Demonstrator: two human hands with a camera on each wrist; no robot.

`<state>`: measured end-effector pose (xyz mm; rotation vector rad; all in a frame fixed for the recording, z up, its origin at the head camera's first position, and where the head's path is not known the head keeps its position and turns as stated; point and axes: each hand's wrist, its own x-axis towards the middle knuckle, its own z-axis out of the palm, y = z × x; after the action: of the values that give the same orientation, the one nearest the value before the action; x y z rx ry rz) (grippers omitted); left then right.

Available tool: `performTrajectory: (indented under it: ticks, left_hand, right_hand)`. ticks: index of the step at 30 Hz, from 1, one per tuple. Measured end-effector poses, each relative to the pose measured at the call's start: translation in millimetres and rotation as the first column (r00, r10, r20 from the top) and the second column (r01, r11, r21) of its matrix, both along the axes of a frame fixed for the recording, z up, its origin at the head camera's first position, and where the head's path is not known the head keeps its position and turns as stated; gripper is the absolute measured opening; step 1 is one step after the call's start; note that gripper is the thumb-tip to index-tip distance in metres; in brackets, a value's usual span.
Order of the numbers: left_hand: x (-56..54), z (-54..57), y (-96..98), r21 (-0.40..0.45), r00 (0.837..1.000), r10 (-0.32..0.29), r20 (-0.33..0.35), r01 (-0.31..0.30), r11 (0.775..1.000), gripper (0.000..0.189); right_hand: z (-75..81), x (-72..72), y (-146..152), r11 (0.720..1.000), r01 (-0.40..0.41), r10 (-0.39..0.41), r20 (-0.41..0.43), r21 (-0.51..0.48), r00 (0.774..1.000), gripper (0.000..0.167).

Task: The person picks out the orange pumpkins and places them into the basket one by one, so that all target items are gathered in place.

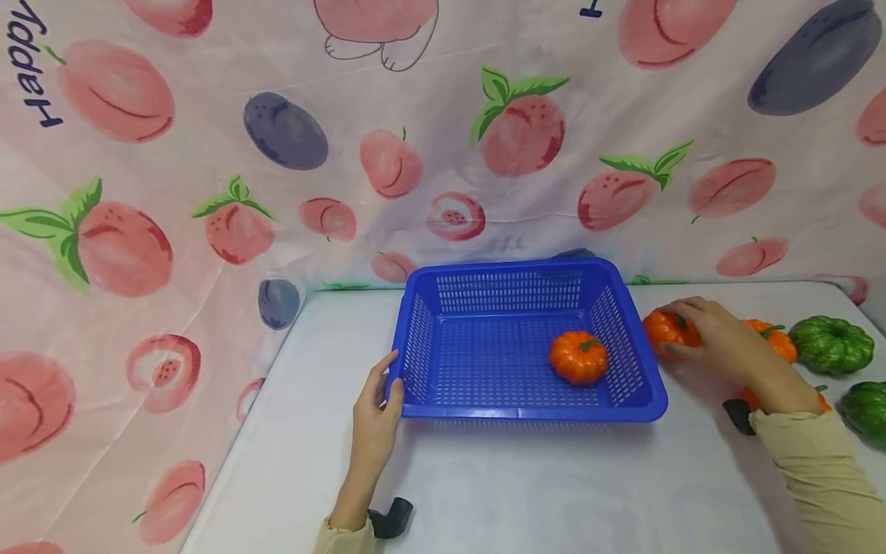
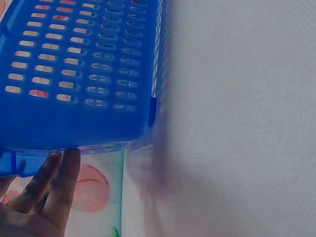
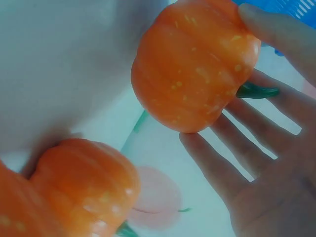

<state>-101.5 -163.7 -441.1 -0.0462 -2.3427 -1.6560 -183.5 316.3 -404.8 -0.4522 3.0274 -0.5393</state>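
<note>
The left hand point(image 1: 376, 408), wrist low and fingertips pointing up, holds the left rim of the blue basket point(image 1: 512, 413) between thumb and fingers. The right hand point(image 1: 727, 342) reaches leftward from the right, thumb and spread fingers gripping an orange pumpkin point(image 1: 666, 334) just outside the basket's right wall. This squat pumpkin's green stem point(image 3: 256, 91) points towards the palm; the basket's long axis runs left to right.

Orange pumpkins point(image 1: 578, 358), blue basket point(image 1: 512, 413), fruit-printed pink cloth point(image 1: 443, 92)
</note>
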Motion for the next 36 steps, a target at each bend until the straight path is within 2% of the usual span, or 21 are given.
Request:
performTrajectory:
  ticks: [7,21,30,36]
  left_hand:
    - [-0.7,-2.4,-0.1,-0.001,1.000,0.002,0.006,-0.002,1.000,0.041]
    - [-2.2,-3.4,0.0,0.001,1.000,0.010,-0.014,-0.010,1.000,0.041]
    - [-1.3,-3.2,-0.2,0.003,1.000,0.017,0.002,-0.017,1.000,0.040]
    - [-1.2,-2.6,0.6,-0.009,1.000,0.012,-0.013,-0.013,1.000,0.041]
  right_hand:
    - [8.0,-0.1,-3.4,1.000,-0.028,0.029,-0.095,0.006,0.995,0.062]
    - [27.3,0.7,-11.7,1.000,0.004,-0.001,-0.093,0.031,0.996,0.068]
    - [38.8,5.9,-22.2,0.999,-0.016,0.021,-0.151,0.041,0.988,0.065]
    - [45.6,7.3,-25.3,0.998,0.007,0.001,-0.126,0.063,0.992,0.067]
